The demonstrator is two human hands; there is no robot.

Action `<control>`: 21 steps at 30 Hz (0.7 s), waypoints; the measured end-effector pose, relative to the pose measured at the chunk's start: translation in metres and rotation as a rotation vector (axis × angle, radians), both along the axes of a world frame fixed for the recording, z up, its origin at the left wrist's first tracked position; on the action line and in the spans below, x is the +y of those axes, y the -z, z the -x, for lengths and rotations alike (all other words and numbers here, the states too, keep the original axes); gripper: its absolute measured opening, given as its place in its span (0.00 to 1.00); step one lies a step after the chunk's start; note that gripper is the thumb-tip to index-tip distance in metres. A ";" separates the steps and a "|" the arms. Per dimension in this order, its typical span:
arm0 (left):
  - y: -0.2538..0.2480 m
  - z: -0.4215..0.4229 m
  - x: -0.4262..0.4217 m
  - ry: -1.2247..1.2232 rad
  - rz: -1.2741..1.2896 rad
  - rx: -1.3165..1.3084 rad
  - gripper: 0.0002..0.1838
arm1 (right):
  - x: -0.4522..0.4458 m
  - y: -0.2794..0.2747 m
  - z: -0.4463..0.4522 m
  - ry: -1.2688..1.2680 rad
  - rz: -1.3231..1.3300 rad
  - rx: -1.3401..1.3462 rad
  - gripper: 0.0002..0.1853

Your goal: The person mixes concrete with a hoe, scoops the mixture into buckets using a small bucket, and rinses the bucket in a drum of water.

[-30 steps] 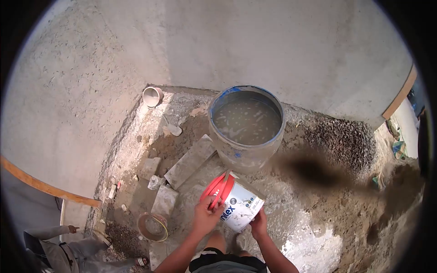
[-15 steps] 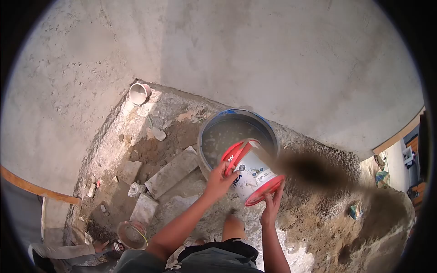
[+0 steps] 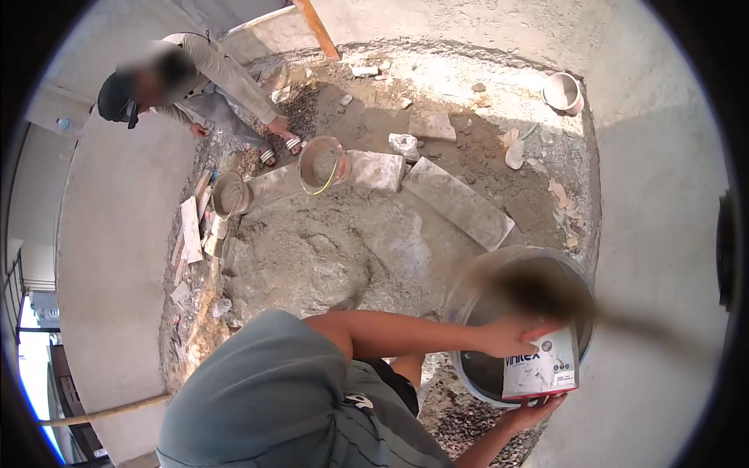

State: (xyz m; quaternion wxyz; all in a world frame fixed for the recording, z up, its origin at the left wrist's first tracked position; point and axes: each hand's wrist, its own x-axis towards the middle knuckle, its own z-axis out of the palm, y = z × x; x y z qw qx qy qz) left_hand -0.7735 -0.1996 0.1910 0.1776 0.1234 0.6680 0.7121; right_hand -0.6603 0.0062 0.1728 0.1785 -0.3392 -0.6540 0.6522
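A white paint bucket (image 3: 550,366) with red edges is between my hands, over the near side of a large round tub (image 3: 468,366). My left hand (image 3: 511,337) is closed on the bucket's upper rim, partly blurred by a dark smear. Under the bucket's base, my right hand (image 3: 540,409) grips and supports it from below. The bucket stands nearly upright in this view. What it holds inside is hidden, and the smear covers much of the tub's interior.
Wet grey mortar (image 3: 312,257) spreads over the ground, bordered by concrete slabs (image 3: 459,201). Two buckets, one with a yellow handle (image 3: 321,168) and another (image 3: 231,193), stand near a crouching person (image 3: 226,101). A pale bucket (image 3: 563,93) lies by the wall corner.
My view has swung left, bringing the other person and the mortar into sight. The paint bucket has gone from tilted to nearly upright in view, still in both hands.
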 end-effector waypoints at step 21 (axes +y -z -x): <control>-0.058 -0.258 -0.383 -1.178 0.020 0.345 0.15 | -0.403 -0.040 0.002 -1.095 0.477 0.090 0.38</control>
